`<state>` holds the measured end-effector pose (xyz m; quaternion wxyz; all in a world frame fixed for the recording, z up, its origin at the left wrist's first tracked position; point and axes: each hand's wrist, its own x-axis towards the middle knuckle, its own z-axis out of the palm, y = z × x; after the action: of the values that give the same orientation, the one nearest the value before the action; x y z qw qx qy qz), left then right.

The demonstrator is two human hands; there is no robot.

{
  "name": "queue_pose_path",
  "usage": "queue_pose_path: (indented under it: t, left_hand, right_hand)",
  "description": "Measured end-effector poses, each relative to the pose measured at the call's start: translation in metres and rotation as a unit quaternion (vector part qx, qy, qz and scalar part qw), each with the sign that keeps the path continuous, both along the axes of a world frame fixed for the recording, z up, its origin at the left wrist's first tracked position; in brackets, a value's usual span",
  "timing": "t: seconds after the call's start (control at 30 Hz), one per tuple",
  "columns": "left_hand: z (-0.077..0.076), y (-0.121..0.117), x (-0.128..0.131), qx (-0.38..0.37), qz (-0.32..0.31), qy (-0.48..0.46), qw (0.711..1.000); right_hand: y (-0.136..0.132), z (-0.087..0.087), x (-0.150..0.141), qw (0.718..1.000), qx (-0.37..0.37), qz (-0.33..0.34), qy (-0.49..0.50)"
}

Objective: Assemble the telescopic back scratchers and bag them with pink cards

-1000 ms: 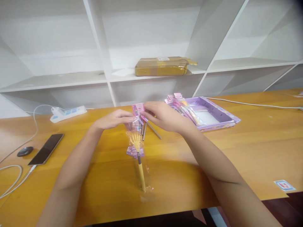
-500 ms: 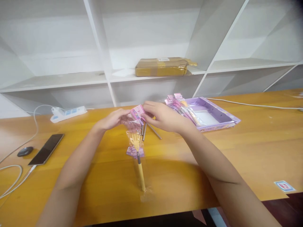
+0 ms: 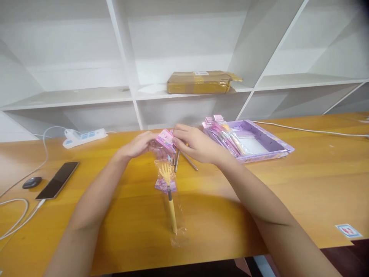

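Note:
My left hand point(image 3: 140, 145) and my right hand point(image 3: 196, 143) meet at the table's middle, both pinching the pink card top point(image 3: 165, 138) of a clear plastic packet point(image 3: 173, 192). Inside the packet lies a yellow hand-shaped back scratcher point(image 3: 170, 192), its handle pointing toward me on the wooden table point(image 3: 288, 184). Two thin metal rods point(image 3: 184, 158) lie just under my right hand. A small pink card point(image 3: 164, 186) rests under the scratcher's head.
A purple tray point(image 3: 259, 144) holding several similar pink packets point(image 3: 225, 132) sits right of my hands. At left are a phone point(image 3: 57, 185), a dark round object point(image 3: 31, 182), white cables and a power strip point(image 3: 84, 137). A brown parcel point(image 3: 201, 82) lies on the white shelf.
The pink card top has tipped over to the left between my fingers, and my hands have drawn slightly closer together. The scratcher's handle has stayed on the table.

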<state>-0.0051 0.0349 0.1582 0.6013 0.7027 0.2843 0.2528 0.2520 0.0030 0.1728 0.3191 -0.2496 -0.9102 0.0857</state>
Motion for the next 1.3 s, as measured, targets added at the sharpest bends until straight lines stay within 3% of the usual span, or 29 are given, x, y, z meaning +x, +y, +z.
queue_pose_path:
  t: [0.1, 0.23, 0.4, 0.63, 0.93, 1.3]
  left_hand:
    - [0.001, -0.001, 0.0, -0.011, -0.025, 0.007, 1.0]
    - [-0.001, 0.0, 0.0, -0.008, 0.004, -0.007, 1.0]
    - [-0.009, 0.004, -0.001, -0.013, -0.006, 0.001, 1.0]
    - [-0.01, 0.002, 0.007, -0.018, -0.012, -0.001, 1.0]
    - [-0.006, 0.002, 0.01, -0.016, 0.022, 0.028, 0.999]
    - [-0.006, 0.001, 0.009, -0.039, 0.045, 0.011, 0.998]
  right_hand:
    - [0.0, -0.001, -0.001, 1.0, 0.011, -0.004, 0.026]
    - [0.001, 0.0, 0.0, 1.0, -0.014, 0.023, -0.009]
    - [0.001, 0.001, 0.004, 0.997, -0.029, 0.058, -0.034]
    - [-0.005, 0.001, 0.002, 0.998, 0.024, -0.054, -0.039]
    - [0.0, -0.002, -0.001, 0.993, -0.051, -0.034, 0.097]
    - [-0.006, 0.002, 0.002, 0.999, 0.002, -0.031, 0.029]
